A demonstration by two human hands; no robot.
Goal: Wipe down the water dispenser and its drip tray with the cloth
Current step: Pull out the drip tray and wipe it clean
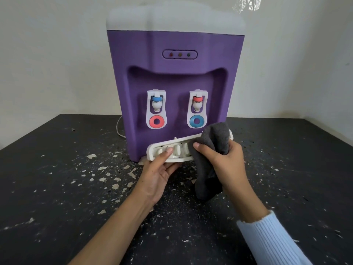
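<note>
A purple water dispenser (175, 73) with a white top stands on the dark table. It has two white taps with red and blue parts. The white slotted drip tray (172, 148) is out of the dispenser, tilted up at its right end, just in front of the base. My left hand (158, 173) holds the tray's left end, thumb on its grille and fingers underneath. My right hand (225, 159) grips a dark grey cloth (212, 150) against the tray's right half. The cloth hides that end of the tray and hangs down below my hand.
The black table (57, 178) is worn, with many pale flecks of chipped paint. A white power cord (119, 129) runs behind the dispenser's left side. A pale wall stands close behind. A light blue ribbed sleeve (271, 240) covers my right forearm.
</note>
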